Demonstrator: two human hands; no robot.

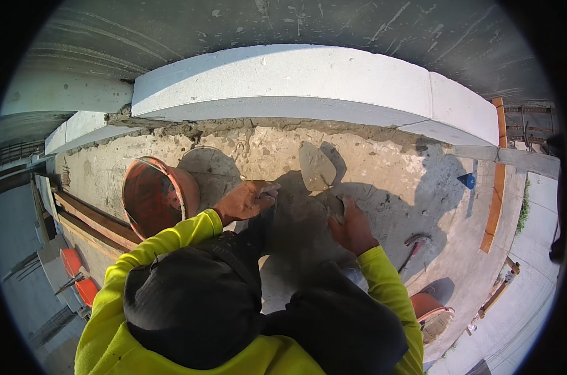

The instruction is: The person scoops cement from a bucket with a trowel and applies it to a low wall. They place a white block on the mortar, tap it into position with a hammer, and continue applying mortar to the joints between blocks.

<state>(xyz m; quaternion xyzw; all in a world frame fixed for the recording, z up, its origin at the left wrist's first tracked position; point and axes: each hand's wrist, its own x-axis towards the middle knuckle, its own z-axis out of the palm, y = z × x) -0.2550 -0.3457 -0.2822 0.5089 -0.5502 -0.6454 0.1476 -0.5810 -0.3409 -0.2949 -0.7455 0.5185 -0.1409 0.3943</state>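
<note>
My left hand (246, 201) is closed, its fingers curled together and their tips pale; whatever they may hold cannot be made out. Ahead of my right hand (353, 230) a mortar-coated trowel blade (316, 167) points away toward the wall, casting a shadow beside it. The broad end of the blade lies toward my right fingers, which are curled round its handle, mostly hidden in shade. Both hands are apart, above a rough, mortar-stained floor (252, 147). Just left of my left hand stands an orange bucket (186, 187), its inside smeared with mortar.
A row of white blocks (283, 81) runs across the far side. To my right lie a hammer-like tool (416, 244), a small blue object (466, 180) and an upright wooden strip (496, 200). Another bucket (426, 305) stands lower right. Timber boards (96, 219) lie at left.
</note>
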